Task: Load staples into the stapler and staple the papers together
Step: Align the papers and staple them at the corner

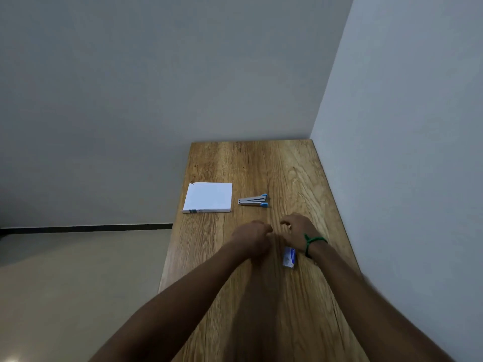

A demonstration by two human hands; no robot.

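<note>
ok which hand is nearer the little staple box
Right. The right hand sits just beyond the staple box, its wrist beside it; the left hand is further off to the box's left.

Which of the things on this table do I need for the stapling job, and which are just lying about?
For the job:
- stapler, lying beyond the hands
- stack of papers, left of the stapler
- small staple box, beside the right wrist

Just lying about:
- nothing else on the wooden table; the green wristband is simply worn on the right wrist
</note>
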